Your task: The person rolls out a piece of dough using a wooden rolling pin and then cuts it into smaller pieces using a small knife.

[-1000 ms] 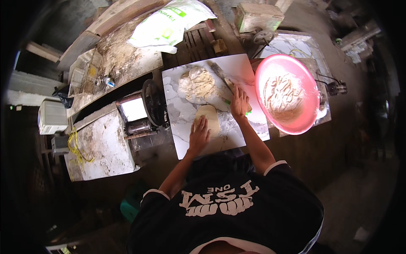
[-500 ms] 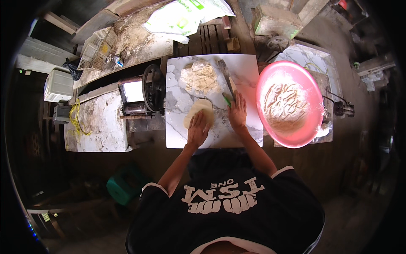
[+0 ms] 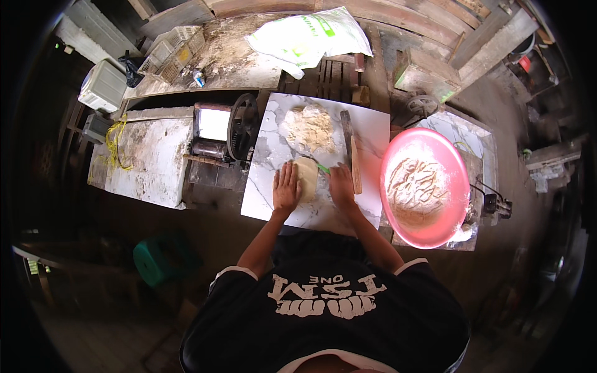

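Hands lie flat on the white marble slab [image 3: 267,199], fingers spread and holding nothing: left hand [image 3: 286,188] pressing the near left edge of the small dough piece [image 3: 307,177], right hand [image 3: 342,186] just beside its right edge, perhaps touching. Its long axis runs away from the person. Beyond it lies a larger dough mound [image 3: 310,128]; a rolling pin [image 3: 351,155] lies alongside, a pink basin [image 3: 398,224] further right.
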